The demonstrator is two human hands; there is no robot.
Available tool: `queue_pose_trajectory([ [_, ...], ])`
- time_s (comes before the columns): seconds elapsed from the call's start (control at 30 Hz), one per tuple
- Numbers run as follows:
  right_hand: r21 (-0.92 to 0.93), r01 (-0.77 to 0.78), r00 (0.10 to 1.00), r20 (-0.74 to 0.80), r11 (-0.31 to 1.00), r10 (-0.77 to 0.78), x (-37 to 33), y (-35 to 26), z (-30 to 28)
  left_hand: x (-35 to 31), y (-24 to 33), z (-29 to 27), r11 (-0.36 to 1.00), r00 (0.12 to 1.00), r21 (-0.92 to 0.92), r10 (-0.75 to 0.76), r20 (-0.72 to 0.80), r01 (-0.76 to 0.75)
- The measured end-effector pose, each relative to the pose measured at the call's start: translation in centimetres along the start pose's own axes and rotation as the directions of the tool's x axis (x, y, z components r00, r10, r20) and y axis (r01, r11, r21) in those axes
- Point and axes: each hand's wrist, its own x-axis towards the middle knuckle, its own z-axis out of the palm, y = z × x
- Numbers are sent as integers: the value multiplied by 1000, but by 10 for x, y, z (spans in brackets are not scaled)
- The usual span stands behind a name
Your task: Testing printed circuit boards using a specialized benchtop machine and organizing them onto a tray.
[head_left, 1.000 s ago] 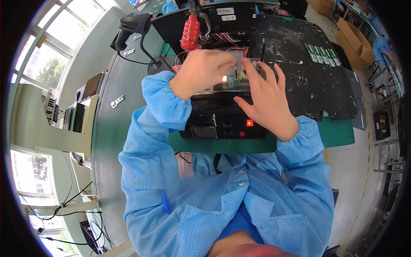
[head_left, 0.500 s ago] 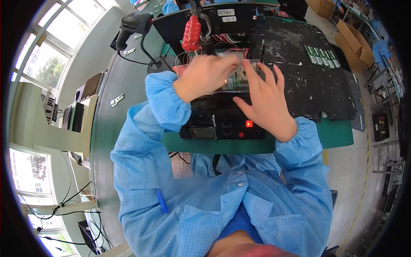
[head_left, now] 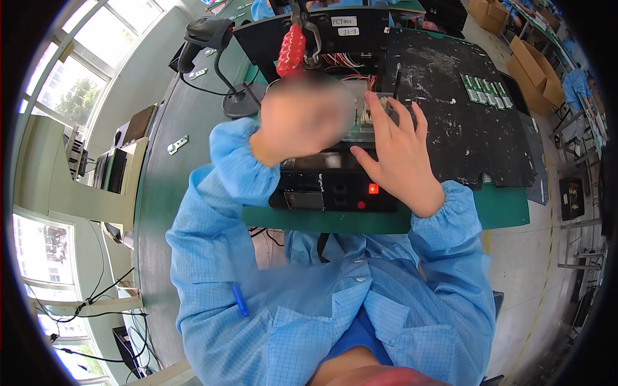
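A black test fixture (head_left: 302, 182) sits in front of me, with a red square light lit on its front panel. A green circuit board (head_left: 360, 133) lies in it, partly covered by my hands. Over the board's left part is my left hand (head_left: 304, 119), so blurred that its fingers cannot be made out. My right hand (head_left: 404, 154) reaches over the board's right side, fingers spread and thumb apart, fingertips near its far right edge; nothing shows in its grasp. Above my left hand stands the red grip of a toggle clamp (head_left: 291, 51), with thin red wires behind.
At the back left a barcode scanner (head_left: 205, 42) rests on its stand. Several small green boards (head_left: 486, 91) lie in a row on the scuffed black mat (head_left: 444, 71) at right. One small white board (head_left: 177, 145) is on the green table at left. Cardboard boxes (head_left: 534, 74) stand beyond the mat.
My left hand has moved slightly left and toward me, and its fingers have gone from visible to blurred. My right hand keeps nearly the same spread pose and place.
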Motion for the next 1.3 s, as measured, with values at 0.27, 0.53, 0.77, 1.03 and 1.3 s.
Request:
queue_pose_trajectory([
  [0.27,5,0,997,-78,1000,0,-1,-3,1,70,-5,-42,850,774,439,479,-414,-290],
  [0.53,517,-95,832,-429,851,353,-87,45,6,133,-15,-64,808,840,-433,-511,-179,400],
  [0.77,584,-383,769,-228,716,597,-148,63,25,171,-111,-70,762,895,-474,-409,176,441],
  [1.03,597,-486,714,-150,638,684,-165,62,19,57,37,-55,954,947,-294,-46,-318,-52],
  [1.3,564,-536,752,-19,628,659,-146,61,20,-40,25,63,991,997,129,-22,-70,30],
])
